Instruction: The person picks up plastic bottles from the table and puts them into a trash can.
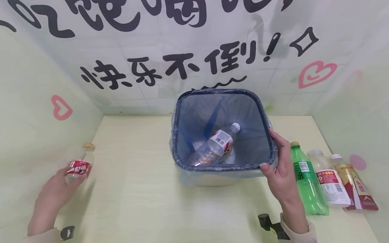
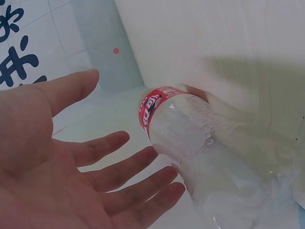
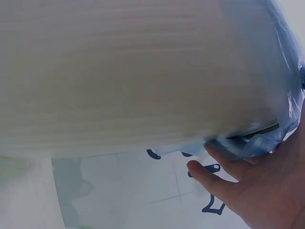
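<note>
A clear plastic bottle with a red label (image 1: 79, 167) and a yellow cap stands at the far left. Beside it is my left hand (image 1: 56, 189); the left wrist view shows its fingers spread, with fingertips close against the clear bottle (image 2: 190, 129). Whether they touch is hard to tell. My right hand (image 1: 284, 175) holds the right rim of a trash bin (image 1: 225, 167), its thumb over the near corner. The bin is lined with a blue bag (image 3: 286, 95). Inside lies an empty clear bottle (image 1: 217, 143) with a white cap, partly covering other waste.
Right of the bin lie a green bottle (image 1: 308, 182), a clear bottle with a red and white label (image 1: 331, 185), and a gold and red pouch (image 1: 357, 189) with a white cap. Printed walls enclose the pale table (image 1: 136, 195) at the back and both sides.
</note>
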Action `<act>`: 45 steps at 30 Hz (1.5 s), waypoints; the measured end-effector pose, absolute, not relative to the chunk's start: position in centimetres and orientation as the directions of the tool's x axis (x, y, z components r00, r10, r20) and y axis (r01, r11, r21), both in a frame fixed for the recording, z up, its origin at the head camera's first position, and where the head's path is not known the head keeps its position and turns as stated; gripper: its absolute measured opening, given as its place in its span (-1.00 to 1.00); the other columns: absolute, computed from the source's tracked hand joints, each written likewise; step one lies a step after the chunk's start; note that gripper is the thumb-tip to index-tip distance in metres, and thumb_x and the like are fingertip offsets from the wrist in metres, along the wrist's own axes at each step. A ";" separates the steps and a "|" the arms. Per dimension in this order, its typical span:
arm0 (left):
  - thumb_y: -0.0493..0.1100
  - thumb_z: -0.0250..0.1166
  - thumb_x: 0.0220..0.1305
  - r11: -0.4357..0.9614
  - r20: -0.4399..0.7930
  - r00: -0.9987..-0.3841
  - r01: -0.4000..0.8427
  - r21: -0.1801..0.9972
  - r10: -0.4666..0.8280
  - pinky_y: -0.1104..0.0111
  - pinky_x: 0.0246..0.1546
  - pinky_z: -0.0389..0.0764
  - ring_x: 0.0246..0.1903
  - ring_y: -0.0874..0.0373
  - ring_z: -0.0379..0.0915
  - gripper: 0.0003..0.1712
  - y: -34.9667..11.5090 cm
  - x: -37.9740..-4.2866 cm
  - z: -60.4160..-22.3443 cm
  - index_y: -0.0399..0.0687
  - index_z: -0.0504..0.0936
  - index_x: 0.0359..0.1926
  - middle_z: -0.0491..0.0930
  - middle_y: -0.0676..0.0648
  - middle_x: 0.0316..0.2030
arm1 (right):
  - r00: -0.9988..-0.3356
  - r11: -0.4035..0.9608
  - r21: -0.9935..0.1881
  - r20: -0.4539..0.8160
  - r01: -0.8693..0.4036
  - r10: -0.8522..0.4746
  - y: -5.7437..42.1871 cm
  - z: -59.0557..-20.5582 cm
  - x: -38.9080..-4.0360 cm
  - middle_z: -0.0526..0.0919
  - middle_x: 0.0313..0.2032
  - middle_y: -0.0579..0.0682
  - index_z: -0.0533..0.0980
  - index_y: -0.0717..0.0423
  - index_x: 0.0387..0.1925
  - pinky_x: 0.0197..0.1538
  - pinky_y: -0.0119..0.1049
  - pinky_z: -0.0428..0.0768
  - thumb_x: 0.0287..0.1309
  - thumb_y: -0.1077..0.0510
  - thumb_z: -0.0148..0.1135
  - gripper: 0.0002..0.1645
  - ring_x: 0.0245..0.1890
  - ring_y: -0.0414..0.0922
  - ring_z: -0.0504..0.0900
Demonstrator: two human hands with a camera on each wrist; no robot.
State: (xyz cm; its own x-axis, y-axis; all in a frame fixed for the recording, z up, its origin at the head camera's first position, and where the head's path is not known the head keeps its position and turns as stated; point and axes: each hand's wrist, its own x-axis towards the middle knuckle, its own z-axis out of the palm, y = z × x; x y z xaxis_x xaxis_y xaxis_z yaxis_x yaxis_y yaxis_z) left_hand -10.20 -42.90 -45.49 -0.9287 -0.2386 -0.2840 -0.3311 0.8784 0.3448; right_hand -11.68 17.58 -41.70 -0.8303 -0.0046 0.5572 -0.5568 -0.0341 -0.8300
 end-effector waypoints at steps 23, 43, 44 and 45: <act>0.39 0.12 0.31 0.834 -0.272 -0.891 -0.441 0.331 -0.363 -0.33 -0.26 0.35 0.07 -0.55 0.14 0.13 -42.8 -13.0 -47.3 -0.43 -0.01 0.47 0.11 -0.65 0.18 | -0.838 0.022 -0.838 0.546 -0.546 0.006 18.3 -41.5 -11.7 0.27 0.31 0.22 0.12 0.26 0.45 0.12 -0.34 0.36 0.22 0.04 0.34 -0.08 0.16 0.05 0.30; 0.46 0.12 0.23 0.812 -0.364 -0.835 -0.519 0.267 -0.413 -0.13 -0.38 0.37 -0.13 -0.38 0.33 0.31 -43.6 -14.9 -51.8 -0.56 -0.21 0.42 0.20 -0.58 0.11 | -0.851 0.117 -0.844 0.523 -0.524 -0.039 18.1 -41.4 -11.5 0.24 0.37 0.20 0.09 0.24 0.47 0.15 -0.31 0.31 0.26 0.00 0.27 -0.10 0.20 0.07 0.28; 0.49 0.10 0.23 0.815 -0.347 -0.840 -0.514 0.266 -0.417 -0.13 -0.39 0.37 -0.14 -0.38 0.34 0.31 -43.6 -14.9 -52.0 -0.56 -0.18 0.42 0.22 -0.58 0.09 | -0.854 0.119 -0.846 0.519 -0.519 -0.039 18.1 -41.4 -11.5 0.24 0.37 0.20 0.09 0.23 0.47 0.16 -0.31 0.30 0.26 0.01 0.27 -0.10 0.20 0.07 0.28; 0.52 0.07 0.22 0.817 -0.333 -0.844 -0.512 0.264 -0.421 -0.12 -0.40 0.37 -0.15 -0.38 0.35 0.32 -43.6 -14.8 -52.1 -0.56 -0.17 0.41 0.23 -0.58 0.08 | -0.858 0.128 -0.849 0.513 -0.513 -0.038 18.1 -41.4 -11.5 0.24 0.37 0.19 0.10 0.22 0.47 0.16 -0.31 0.30 0.26 0.00 0.27 -0.10 0.21 0.07 0.28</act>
State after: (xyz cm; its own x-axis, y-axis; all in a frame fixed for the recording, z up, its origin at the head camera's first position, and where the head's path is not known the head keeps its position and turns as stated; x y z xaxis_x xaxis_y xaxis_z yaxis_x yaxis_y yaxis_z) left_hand -14.85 -43.58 -52.12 -0.8439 -0.4209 -0.3327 -0.5119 0.8173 0.2644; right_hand -11.51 18.14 -41.42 -0.8577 -0.0380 0.5128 -0.5131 0.1285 -0.8487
